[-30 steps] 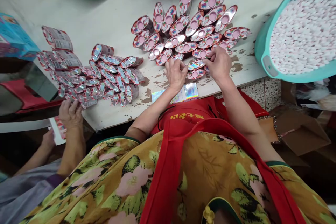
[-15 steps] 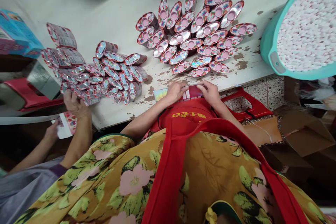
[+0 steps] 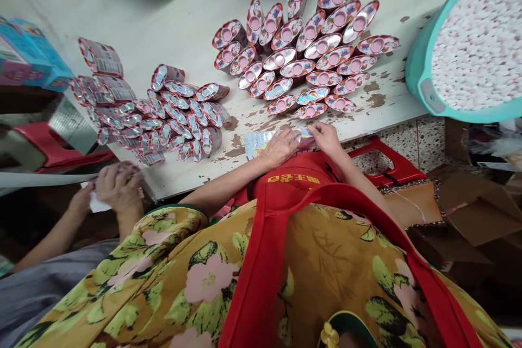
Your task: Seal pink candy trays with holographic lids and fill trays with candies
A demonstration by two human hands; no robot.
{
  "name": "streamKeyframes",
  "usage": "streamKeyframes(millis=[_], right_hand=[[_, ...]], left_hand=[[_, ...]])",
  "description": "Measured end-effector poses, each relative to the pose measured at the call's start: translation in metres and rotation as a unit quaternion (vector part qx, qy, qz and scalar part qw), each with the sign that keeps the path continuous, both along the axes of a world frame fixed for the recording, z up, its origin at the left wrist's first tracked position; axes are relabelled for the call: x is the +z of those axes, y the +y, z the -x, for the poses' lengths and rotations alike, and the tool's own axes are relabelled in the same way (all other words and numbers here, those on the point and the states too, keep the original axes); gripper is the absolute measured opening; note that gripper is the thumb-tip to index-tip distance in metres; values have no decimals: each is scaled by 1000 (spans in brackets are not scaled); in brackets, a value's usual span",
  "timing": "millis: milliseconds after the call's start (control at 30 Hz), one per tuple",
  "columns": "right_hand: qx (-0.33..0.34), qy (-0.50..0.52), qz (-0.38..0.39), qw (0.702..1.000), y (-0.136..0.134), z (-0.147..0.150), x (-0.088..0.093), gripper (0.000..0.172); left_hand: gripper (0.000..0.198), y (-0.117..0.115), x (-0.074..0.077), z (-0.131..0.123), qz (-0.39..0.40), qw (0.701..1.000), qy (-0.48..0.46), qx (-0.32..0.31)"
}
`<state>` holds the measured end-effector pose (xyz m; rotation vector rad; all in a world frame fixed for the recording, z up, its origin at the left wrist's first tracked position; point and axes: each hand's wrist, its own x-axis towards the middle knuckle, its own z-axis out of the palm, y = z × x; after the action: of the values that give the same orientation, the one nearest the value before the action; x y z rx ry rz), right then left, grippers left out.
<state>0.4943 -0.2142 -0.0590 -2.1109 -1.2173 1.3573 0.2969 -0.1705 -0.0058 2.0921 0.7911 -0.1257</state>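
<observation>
At the table's front edge, a shiny rainbow-silver printed card sheet (image 3: 256, 143) lies between my hands, its left end sticking out flat. My left hand (image 3: 281, 147) rests across the sheet with its fingers bent on it near the middle. Thumb and fingertips of my right hand (image 3: 325, 137) pinch the sheet's right end. Part of the card is hidden by my fingers and the red apron. Just beyond stands a cluster of oval, red-edged packs (image 3: 297, 68) with round pink pieces on their upturned ends.
On the left, a second group of packs (image 3: 175, 114) shows silvery ends. A co-worker's hands (image 3: 118, 187) hold a pack with a white part beside it. A turquoise tub (image 3: 420, 76) of small white-pink pieces stands right, above a red stool (image 3: 375, 160) and cardboard boxes (image 3: 481, 206).
My left hand has slid right and flattened over the sheet, whose silvery side now shows more. The co-worker's upper hand has left the packs and moved down to the held pack.
</observation>
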Motion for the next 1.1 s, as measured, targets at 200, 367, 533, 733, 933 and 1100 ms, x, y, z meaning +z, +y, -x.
streamKeyframes(millis=[200, 367, 533, 733, 933, 1100], right_hand=[[-39, -57, -79, 994, -10, -3, 24, 37], [-126, 139, -100, 977, -21, -1, 65, 57], [-168, 231, -64, 956, -9, -1, 63, 46], [-64, 47, -83, 993, 20, -33, 51, 26], [38, -125, -43, 990, 46, -42, 58, 15], [5, -185, -40, 982, 48, -38, 42, 18]], left_hand=[[16, 6, 21, -7, 237, 889, -166, 354], [31, 16, 37, -25, 291, 765, -242, 522], [22, 16, 28, -35, 272, 763, -208, 549], [11, 20, 1, -51, 108, 821, -129, 545], [18, 18, -11, -66, -49, 865, -34, 497], [20, 20, -16, -67, -96, 873, 11, 478]])
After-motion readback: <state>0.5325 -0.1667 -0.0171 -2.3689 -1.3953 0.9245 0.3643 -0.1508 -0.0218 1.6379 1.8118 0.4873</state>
